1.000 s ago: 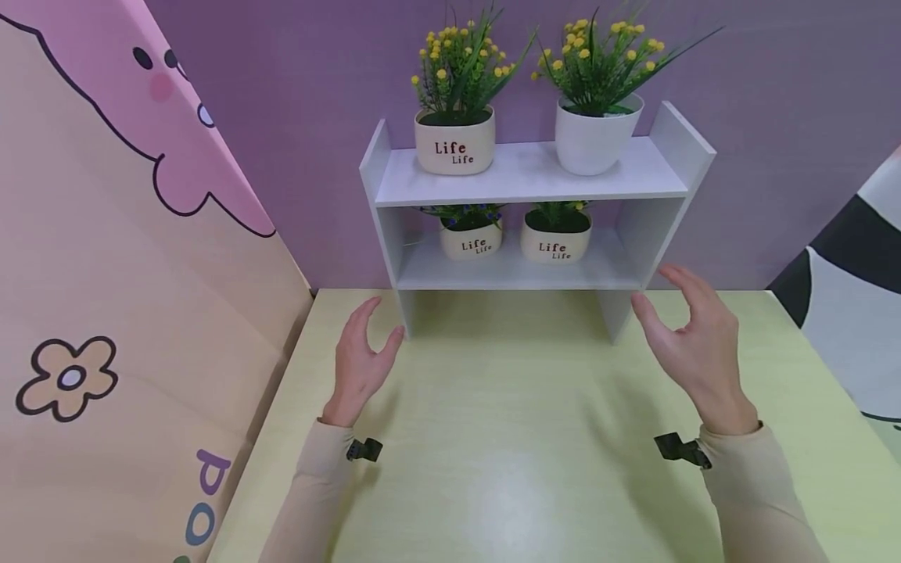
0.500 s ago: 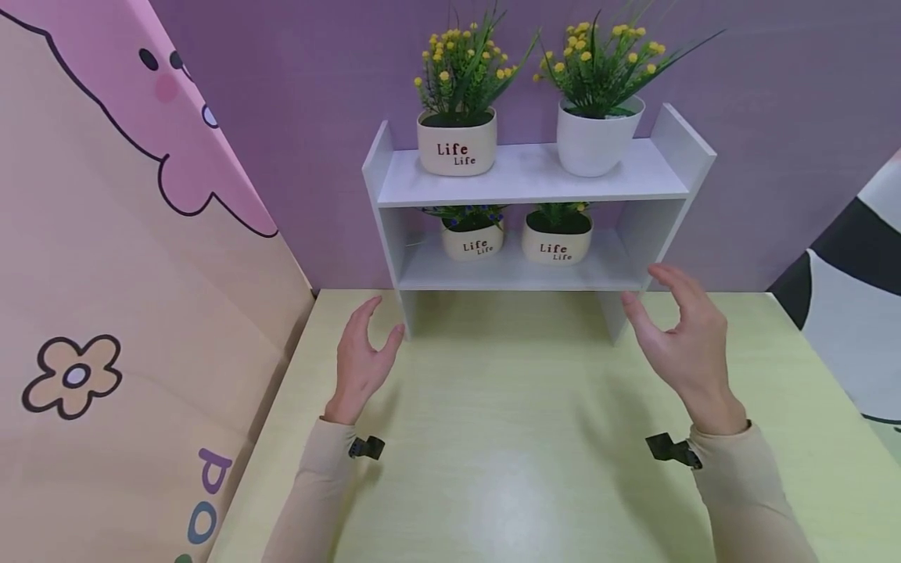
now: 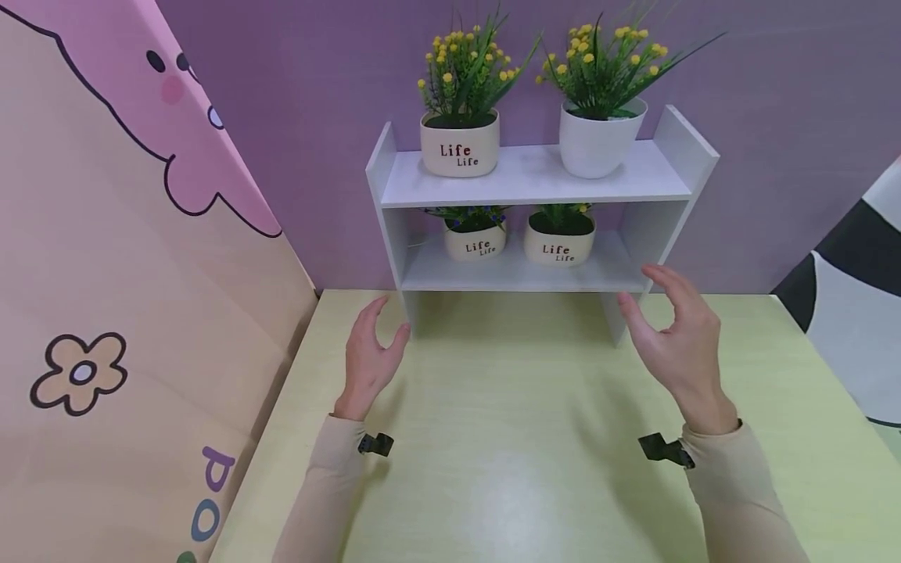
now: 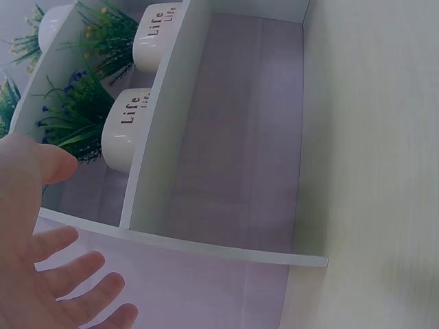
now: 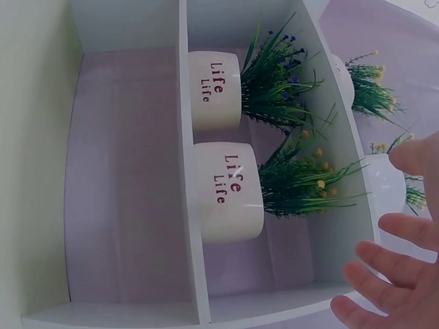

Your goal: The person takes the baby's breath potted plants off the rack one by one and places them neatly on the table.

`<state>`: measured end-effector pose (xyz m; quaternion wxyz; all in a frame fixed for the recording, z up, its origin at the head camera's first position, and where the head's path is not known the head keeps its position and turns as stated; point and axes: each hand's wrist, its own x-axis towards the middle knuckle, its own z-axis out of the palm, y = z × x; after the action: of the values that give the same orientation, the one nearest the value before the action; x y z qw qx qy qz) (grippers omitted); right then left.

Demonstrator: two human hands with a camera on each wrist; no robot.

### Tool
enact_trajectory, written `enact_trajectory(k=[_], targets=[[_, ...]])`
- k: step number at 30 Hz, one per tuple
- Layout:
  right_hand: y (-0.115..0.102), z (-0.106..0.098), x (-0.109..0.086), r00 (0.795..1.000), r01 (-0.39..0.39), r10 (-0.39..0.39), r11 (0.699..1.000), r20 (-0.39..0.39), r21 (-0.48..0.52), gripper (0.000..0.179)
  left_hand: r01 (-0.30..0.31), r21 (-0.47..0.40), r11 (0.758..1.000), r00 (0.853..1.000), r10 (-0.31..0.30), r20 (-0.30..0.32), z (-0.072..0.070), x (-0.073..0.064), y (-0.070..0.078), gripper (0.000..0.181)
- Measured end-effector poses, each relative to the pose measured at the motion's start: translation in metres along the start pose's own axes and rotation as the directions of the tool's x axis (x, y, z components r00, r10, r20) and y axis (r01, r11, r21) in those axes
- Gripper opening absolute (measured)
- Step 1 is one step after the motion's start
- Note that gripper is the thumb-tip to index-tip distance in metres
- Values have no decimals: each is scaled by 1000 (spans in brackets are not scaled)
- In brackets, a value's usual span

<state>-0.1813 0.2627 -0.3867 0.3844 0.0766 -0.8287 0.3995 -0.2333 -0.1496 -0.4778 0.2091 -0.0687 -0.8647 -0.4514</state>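
"White, that shelf [image 3: 528, 173]; where does it stand?"

"On the back part of the pale table [image 3: 507, 422], in front of the purple wall [image 3: 310, 156]."

"And the hands?"

"The left hand [image 3: 373, 360] hovers by the shelf's left side, the right hand [image 3: 679, 348] by its right. Both are unclenched and hold nothing, thumbs apart from loosely bent fingers."

"Do they touch the shelf?"

"I cannot tell. Seen from the head, the left thumb and right fingertips overlap its sides, but contact isn't clear."

"What stands on top of it?"

"At the left, a cream pot [image 3: 460, 148] lettered Life; at the right, a plain white pot [image 3: 601, 145]. Yellow flowers [image 3: 461, 66] rise from both."

"Lower down?"

"Two lettered pots sit side by side inside the shelf. The left lower pot [image 3: 475, 244] has blue flowers [image 5: 293, 79], the right lower pot [image 3: 559, 246] yellow ones."

"Beyond the shelf?"

"Well to its left, a flower drawing [image 3: 79, 374]; to its right, a black-and-white print [image 3: 859, 242]."
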Motion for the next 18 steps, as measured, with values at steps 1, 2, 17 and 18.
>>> enact_trajectory(k=[1, 2, 17, 18], targets=[[0, 0, 0, 1000, -1, 1, 1000, 1, 2, 48, 0, -3, 1000, 1000, 0, 2, 1, 0, 0, 60], [-1, 0, 0, 1000, -3, 3, 1000, 3, 4, 49, 1, -4, 1000, 1000, -1, 3, 2, 0, 0, 60], [-13, 8, 10, 1000, 29, -29, 999, -6, 34, 48, 12, -6, 1000, 1000, -12, -19, 4, 7, -5, 58], [-14, 9, 10, 999, 34, -34, 999, -8, 36, 48, 15, -8, 1000, 1000, -15, -15, 4, 7, -6, 58]])
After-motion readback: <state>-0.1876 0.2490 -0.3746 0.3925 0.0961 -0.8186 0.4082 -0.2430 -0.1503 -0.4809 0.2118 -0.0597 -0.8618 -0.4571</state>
